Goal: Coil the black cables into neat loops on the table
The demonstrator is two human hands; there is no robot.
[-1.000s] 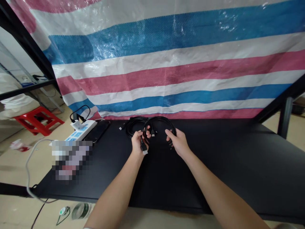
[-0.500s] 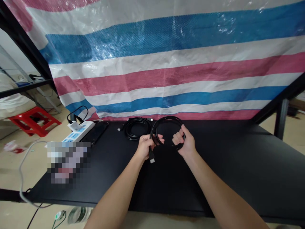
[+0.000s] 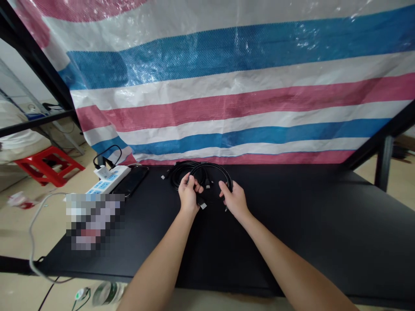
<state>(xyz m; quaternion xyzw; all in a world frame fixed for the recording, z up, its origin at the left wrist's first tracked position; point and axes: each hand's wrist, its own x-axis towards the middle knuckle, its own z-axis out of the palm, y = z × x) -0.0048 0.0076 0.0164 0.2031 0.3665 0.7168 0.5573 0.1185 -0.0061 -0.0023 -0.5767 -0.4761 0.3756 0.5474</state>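
Note:
Between my two hands a black cable (image 3: 212, 166) is bent into a coil of a few loops. My left hand (image 3: 190, 192) is closed round the left side of the loops, and a flat metal-tipped plug (image 3: 202, 204) sticks out below its fingers. On the right side, my right hand (image 3: 234, 198) pinches the loops between thumb and fingers; a small tip pokes out beneath it. Another coiled black cable (image 3: 175, 176) lies on the black tabletop (image 3: 311, 233) just behind my left hand, partly covered by it. One of its plugs (image 3: 163, 177) points left.
To the left are a white power strip (image 3: 120, 173) with an adapter plugged in, a black phone (image 3: 133, 180) and a blurred-out patch. A striped plastic sheet (image 3: 227, 103) hangs behind the table. A person sits on a red stool (image 3: 52, 164) at far left.
Both hands have moved left with the coil, bringing it in front of the other coiled cable. They are closer together, and the held loops look narrower.

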